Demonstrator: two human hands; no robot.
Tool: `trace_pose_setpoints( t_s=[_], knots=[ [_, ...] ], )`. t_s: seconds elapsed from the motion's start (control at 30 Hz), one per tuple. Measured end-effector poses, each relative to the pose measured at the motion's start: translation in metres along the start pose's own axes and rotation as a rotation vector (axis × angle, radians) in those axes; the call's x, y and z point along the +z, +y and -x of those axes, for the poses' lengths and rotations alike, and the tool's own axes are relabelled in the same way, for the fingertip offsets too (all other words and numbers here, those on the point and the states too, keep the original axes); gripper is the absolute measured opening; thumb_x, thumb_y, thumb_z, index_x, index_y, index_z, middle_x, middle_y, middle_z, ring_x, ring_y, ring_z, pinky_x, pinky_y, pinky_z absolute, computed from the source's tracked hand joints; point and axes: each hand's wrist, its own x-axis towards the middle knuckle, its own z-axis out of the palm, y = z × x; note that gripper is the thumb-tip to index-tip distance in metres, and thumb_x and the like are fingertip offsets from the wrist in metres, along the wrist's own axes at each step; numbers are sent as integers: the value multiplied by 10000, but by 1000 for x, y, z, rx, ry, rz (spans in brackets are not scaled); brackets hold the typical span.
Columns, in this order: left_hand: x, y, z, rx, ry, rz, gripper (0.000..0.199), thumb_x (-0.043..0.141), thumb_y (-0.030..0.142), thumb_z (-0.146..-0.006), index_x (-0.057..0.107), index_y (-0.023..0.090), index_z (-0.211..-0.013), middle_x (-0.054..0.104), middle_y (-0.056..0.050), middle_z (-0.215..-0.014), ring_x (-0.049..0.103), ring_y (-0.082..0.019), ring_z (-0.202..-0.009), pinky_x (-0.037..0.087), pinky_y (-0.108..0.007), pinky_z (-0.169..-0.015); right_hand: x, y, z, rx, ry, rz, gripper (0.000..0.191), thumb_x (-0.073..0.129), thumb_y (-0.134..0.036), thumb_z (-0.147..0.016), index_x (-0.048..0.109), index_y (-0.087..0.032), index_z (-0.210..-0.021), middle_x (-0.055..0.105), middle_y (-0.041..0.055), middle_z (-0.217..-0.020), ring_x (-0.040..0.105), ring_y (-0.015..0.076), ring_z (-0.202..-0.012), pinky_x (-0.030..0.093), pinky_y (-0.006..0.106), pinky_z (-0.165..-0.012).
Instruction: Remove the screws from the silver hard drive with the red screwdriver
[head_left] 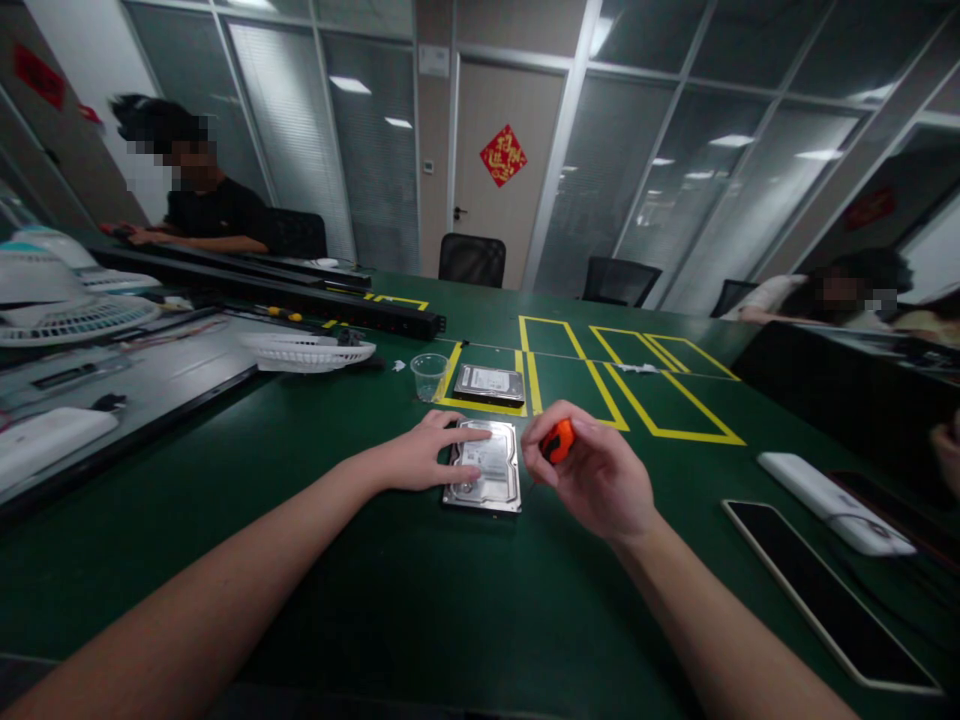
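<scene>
A silver hard drive lies flat on the green table in front of me, label side up. Across its left part rests my left hand, fingers spread and stretched over the top face. My right hand is curled around a screwdriver with an orange and black handle, just right of the drive. The shaft is mostly hidden, and I cannot tell whether its tip touches the drive. A second hard drive sits behind, inside a yellow tape outline. Beside it stands a clear plastic cup.
White fan parts and a large metal panel cover the left side. Long black bars lie behind them. A phone and a white power strip are at right. Two people sit farther off.
</scene>
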Motion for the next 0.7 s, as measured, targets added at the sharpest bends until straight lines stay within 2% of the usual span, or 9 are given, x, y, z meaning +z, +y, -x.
trace_pose_setpoints(
  t_s=[0.27,0.47,0.7],
  knots=[
    [-1,1,0,-3,-8,8,707,549,776,-871,407,491,-1503,296,-44,-1591,274,-396,-1458,303,-592,-1154,0,4,-1,-10,4,20,259,483,-305,-998,629,-168,-834,618,34,-731,478,125,-582,332,288,-574],
    [0,0,0,-4,-3,4,713,548,782,-866,416,485,-1500,299,-50,-1590,302,-397,-1444,315,-592,-1148,0,4,-3,-25,17,26,284,477,-334,-1010,586,-180,-798,615,25,-724,439,111,-544,301,281,-550],
    [-2,3,0,-16,-14,-4,702,557,764,-870,410,493,-1501,306,-39,-1595,275,-398,-1463,306,-589,-1152,0,1,-1,-5,17,-5,292,458,-344,-984,634,-165,-834,638,58,-752,451,124,-556,319,291,-572]
  ],
)
